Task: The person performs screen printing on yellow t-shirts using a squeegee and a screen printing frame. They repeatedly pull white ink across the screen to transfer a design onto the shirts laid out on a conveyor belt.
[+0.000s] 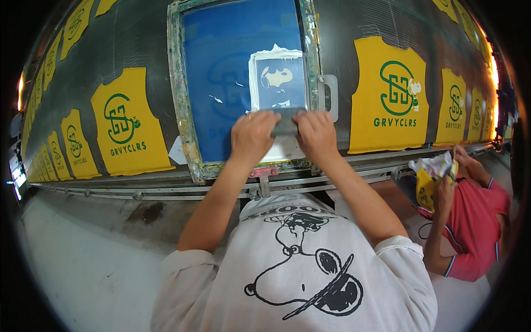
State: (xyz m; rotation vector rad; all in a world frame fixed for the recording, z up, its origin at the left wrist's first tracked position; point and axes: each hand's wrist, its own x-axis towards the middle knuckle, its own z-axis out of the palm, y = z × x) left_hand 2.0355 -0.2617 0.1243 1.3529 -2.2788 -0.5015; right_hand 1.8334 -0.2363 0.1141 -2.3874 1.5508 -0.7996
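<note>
Both of my hands grip a dark grey squeegee (285, 123) over a blue printing screen (215, 130). My left hand (254, 135) is closed on its left end, and my right hand (316, 134) on its right end. White ink (285, 150) lies on the mesh just below the squeegee. Above it, a smeared white border surrounds a pale cartoon-head stencil (276, 77). The screen's paint-stained frame (181, 94) rests across the dark table. What lies under the screen is mostly hidden; a dim round emblem shows through the mesh.
Yellow shirt pieces (131, 122) with green emblems line the long dark table (160, 69). Right of the screen, a yellow piece (389, 99) also bears a white figure. A metal rail (221, 191) runs along the near edge. A person in red (475, 221) handles yellow cloth at the right.
</note>
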